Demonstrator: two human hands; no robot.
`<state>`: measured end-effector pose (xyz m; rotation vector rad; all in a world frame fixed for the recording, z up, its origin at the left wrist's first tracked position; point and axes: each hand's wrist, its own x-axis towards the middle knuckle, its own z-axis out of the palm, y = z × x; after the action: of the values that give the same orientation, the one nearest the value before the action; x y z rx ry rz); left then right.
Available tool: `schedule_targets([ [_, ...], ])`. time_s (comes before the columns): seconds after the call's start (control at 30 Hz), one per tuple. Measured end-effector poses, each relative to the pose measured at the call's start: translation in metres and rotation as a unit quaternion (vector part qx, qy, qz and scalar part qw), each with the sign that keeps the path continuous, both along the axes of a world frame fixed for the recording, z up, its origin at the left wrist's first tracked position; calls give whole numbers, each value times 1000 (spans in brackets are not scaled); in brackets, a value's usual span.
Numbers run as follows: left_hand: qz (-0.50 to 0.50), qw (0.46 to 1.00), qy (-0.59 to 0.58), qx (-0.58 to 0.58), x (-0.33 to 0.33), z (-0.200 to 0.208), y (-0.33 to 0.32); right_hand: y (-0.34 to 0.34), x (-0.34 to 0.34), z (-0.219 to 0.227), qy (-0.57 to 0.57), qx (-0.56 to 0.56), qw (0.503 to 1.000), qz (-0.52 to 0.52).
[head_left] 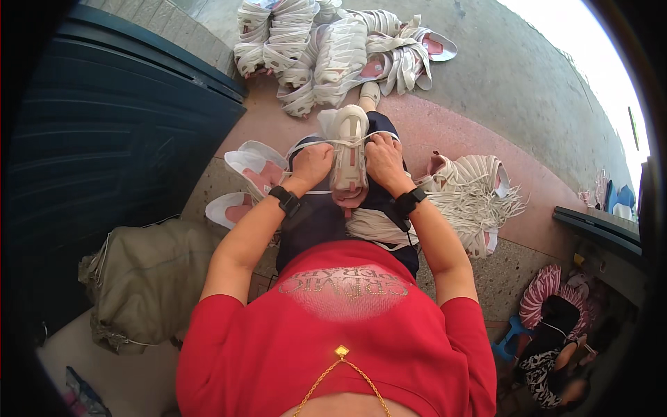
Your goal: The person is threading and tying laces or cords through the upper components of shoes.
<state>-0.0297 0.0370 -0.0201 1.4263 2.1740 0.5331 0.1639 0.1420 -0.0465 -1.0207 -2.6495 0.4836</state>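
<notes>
My red shirt (pixel 333 333) fills the bottom of the view, a gold chain (pixel 340 372) hanging across it, and my two forearms run forward from there to the shoe (pixel 349 156) lying on my lap, toe pointing away from me. It is white with a pink lining, resting on my dark trousers (pixel 319 222).

My left hand (pixel 313 165) is closed on a white lace (pixel 326 144) at the shoe's left side; my right hand (pixel 383 158) is closed on the lace at the right side, both grips tight, fingers curled under so I cannot see the tips. The lace stretches across the upper between my fists. I wear a black band on each wrist.

As I judge it, the lacing of this shoe is under way: a strand crosses the upper, but whether every eyelet is filled I cannot tell.

Ahead of me on the pavement (pixel 514 76) lies a heap of white shoes (pixel 326 48) that look laced. To my left, just beside my knee, lie two open shoes (pixel 253 170) showing pink insides, seemingly not yet laced. To my right sits another pile of shoes with a bundle of loose laces (pixel 479 201) spilling from it, so a fair share appears left.

An olive bag (pixel 149 278) slumps at my left, and another person (pixel 556 347) sits at the lower right.
</notes>
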Motion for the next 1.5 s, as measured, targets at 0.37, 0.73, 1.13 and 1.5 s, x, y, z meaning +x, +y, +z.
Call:
schedule_targets([
  [0.37, -106, 985, 134, 35, 0, -8, 15, 5, -4, 0, -30, 48, 997, 51],
  [0.73, -89, 959, 250, 103, 29, 12, 2, -12, -3, 13, -92, 4, 996, -18],
  [1.13, -124, 980, 122, 96, 21, 3, -9, -9, 9, -5, -32, -68, 997, 26],
  [1.5, -188, 974, 124, 8, 29, 20, 60, -24, 11, 0, 102, -36, 994, -12],
])
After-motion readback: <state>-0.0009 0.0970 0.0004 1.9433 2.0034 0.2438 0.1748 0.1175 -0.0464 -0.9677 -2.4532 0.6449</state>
